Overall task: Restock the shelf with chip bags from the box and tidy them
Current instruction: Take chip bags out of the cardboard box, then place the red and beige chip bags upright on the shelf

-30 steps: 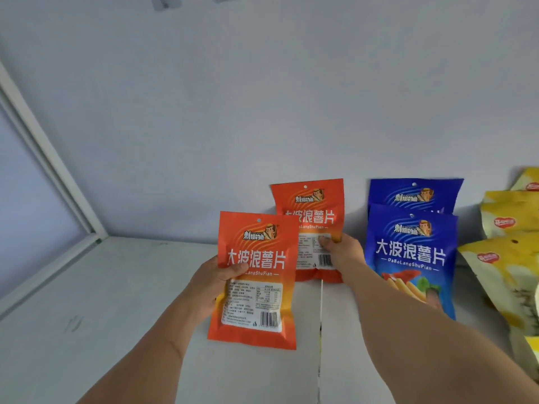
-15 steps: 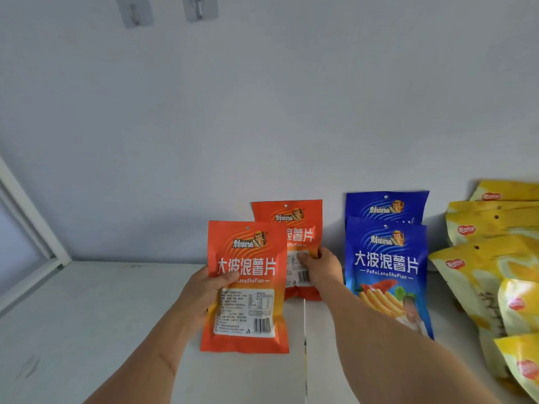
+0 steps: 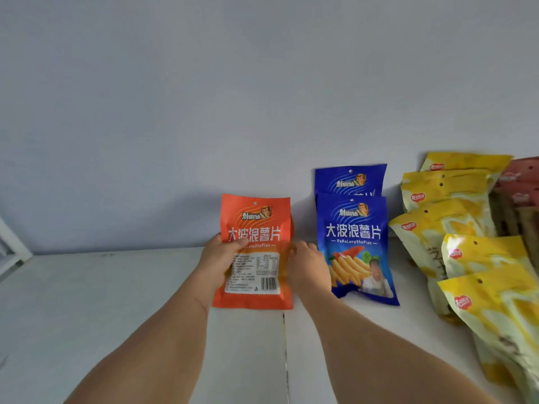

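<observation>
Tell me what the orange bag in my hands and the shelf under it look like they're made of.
The orange bag looks like thin printed plastic film, semi-glossy: it has a flat sealed top edge, a punched hang hole and soft creases. The shelf looks like white-painted board, matte and slightly scuffed, with a seam between panels; whether it is wood or metal underneath is unclear.

One head-worn view, looking forward and slightly down along both forearms onto a white shelf (image 3: 96,301).

The wide-angle camera sits behind and above the fingers (image 3: 237,243), close enough that the forearms fill the lower frame and run out of its bottom edge. It faces the pale back wall (image 3: 204,97), which takes up the whole upper half beyond the fingers. The shelf spreads left of the fingers; standing bags (image 3: 353,228) crowd the frame to their right. There is no second view to share anything with.
</observation>
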{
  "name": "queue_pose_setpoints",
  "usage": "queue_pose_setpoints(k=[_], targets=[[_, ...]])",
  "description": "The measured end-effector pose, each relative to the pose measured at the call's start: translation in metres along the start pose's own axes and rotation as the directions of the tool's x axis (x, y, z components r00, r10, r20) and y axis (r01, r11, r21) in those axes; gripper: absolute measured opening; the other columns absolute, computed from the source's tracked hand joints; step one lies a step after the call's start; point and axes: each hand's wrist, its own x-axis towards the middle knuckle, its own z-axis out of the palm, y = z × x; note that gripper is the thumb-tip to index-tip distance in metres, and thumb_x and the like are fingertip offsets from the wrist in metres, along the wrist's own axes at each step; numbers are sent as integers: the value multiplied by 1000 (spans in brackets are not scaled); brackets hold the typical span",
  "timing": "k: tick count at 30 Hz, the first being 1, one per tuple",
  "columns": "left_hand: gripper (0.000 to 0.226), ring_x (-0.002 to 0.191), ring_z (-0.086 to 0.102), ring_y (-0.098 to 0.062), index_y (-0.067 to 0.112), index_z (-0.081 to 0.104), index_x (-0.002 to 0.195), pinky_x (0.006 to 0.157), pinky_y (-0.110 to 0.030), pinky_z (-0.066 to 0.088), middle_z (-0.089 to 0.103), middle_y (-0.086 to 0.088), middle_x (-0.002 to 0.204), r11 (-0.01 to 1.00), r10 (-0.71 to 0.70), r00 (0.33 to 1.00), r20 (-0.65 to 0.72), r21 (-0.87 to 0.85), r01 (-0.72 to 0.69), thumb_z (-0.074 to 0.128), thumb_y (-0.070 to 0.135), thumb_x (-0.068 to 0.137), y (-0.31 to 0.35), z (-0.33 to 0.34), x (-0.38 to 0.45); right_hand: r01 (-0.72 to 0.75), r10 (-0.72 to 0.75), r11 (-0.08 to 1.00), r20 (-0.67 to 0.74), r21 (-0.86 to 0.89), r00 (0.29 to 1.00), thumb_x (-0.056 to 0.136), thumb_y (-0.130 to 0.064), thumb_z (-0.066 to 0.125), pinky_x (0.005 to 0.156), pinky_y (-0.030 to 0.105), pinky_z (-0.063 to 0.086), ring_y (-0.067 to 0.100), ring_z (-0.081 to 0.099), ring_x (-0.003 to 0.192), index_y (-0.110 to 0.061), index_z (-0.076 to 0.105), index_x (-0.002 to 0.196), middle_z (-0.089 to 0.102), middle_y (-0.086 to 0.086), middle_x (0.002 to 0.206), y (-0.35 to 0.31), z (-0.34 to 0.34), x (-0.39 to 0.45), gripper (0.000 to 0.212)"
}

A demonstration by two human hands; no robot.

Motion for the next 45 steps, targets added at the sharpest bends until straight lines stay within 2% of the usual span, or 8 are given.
queue_pose_setpoints(k=[5,12,26,29,33,37,41,45], targets=[[20,85,78,-34,12,70,104,87,-56,60,80,-12,92,1000,-24,1000,-7,-13,24,79,10,86,-2,11,8,-41,42,998,-16,56,999,103,-20,34,82,36,45,30,56,110,-9,57,116,61,9,117,7,3,-15,29],[18,78,78,-26,17,69,104,80,-46,63,80,-5,90,1000,3,999,-38,26,-2,78,19,89,-7,22,8,-77,80,990,-20,117,997,99,-55,44,89,40,51,22,56,108,-18,51,123,57,1,115,11,21,-24,45],[31,85,77,-21,22,66,108,85,-45,62,78,0,102,994,73,995,-73,85,-67,82,34,84,-28,19,26,-152,159,974,-28,167,987,95,-55,55,91,39,53,18,55,109,-19,51,125,55,-2,118,13,39,-19,47],[37,99,71,-22,19,60,118,87,-36,54,73,-3,117,953,174,974,-145,273,-130,76,37,90,-23,8,16,-151,154,974,-10,167,988,94,-55,56,91,45,54,22,58,110,-19,53,124,56,1,120,12,39,-18,47],[43,120,62,-32,10,58,131,94,-36,47,68,-10,128,707,329,925,-191,699,-107,61,39,99,-21,-20,-23,-60,63,997,-52,51,997,98,-53,51,101,44,45,26,49,124,-15,47,132,51,6,133,3,28,-30,51],[35,116,62,-29,17,60,127,91,-37,50,66,-6,126,252,435,900,-20,963,-100,48,40,103,-36,-52,-91,224,-247,937,-52,-269,968,103,-38,41,111,42,33,27,38,136,-15,46,137,45,6,145,-9,14,-66,41],[35,111,61,-27,17,57,130,86,-39,48,63,-4,124,-56,452,891,37,998,-13,38,34,107,-63,-73,-180,574,-551,715,184,-398,814,101,-22,43,106,41,34,29,47,128,-16,52,131,54,6,134,-20,8,-122,32],[30,106,62,-26,15,55,128,81,-37,46,62,-4,120,-222,378,926,-9,970,100,36,26,108,-107,-96,-282,751,-684,555,318,-358,656,101,-18,40,101,38,35,28,48,123,-17,57,127,56,5,130,-26,15,-199,31]])
